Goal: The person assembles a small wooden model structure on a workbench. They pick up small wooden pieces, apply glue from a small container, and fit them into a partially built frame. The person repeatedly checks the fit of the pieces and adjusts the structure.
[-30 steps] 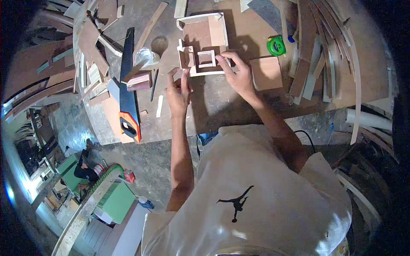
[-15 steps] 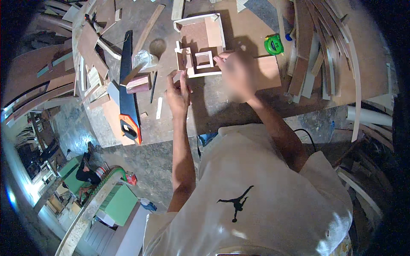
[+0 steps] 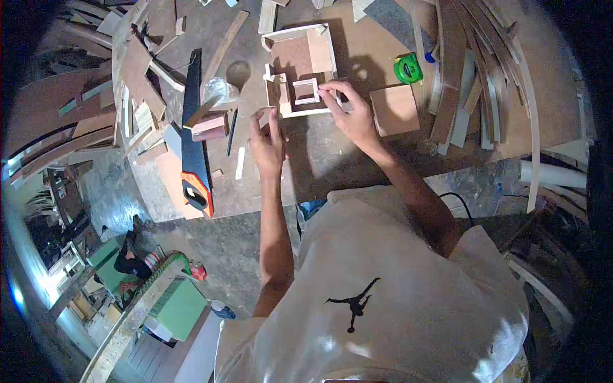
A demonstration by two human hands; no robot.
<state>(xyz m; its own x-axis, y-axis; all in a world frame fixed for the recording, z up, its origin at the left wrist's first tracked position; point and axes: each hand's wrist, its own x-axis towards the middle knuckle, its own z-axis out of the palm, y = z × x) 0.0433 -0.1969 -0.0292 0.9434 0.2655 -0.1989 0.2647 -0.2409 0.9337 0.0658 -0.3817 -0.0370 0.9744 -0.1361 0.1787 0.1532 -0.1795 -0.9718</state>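
On the workbench (image 3: 306, 143) stands a shallow wooden box (image 3: 331, 54) with low pale walls and a small boxed-off corner part (image 3: 279, 96) at its near left. My left hand (image 3: 267, 145) has its curled fingers at the box's near left corner, seemingly gripping it; the exact contact is partly hidden. Inside the near side of the box is a small rectangular frame of pale wood strips (image 3: 306, 83). The thumb and forefinger of my right hand (image 3: 352, 116) pinch the frame's right side, over the near right wall.
Left of the box lie a handsaw (image 3: 193, 163), a dark pencil (image 3: 232, 131), a sandpaper-wrapped block (image 3: 209, 127) and a clear cup (image 3: 219, 90). To the right are a thin square board (image 3: 394, 110), a green tape measure (image 3: 407, 67) and stacked wood strips (image 3: 472, 83). Another person (image 3: 131, 262) is at lower left.
My right hand, blurred before, is now sharp and its fingers have settled at the frame's right side. The left hand stays at the box corner. The whole view has shifted slightly.
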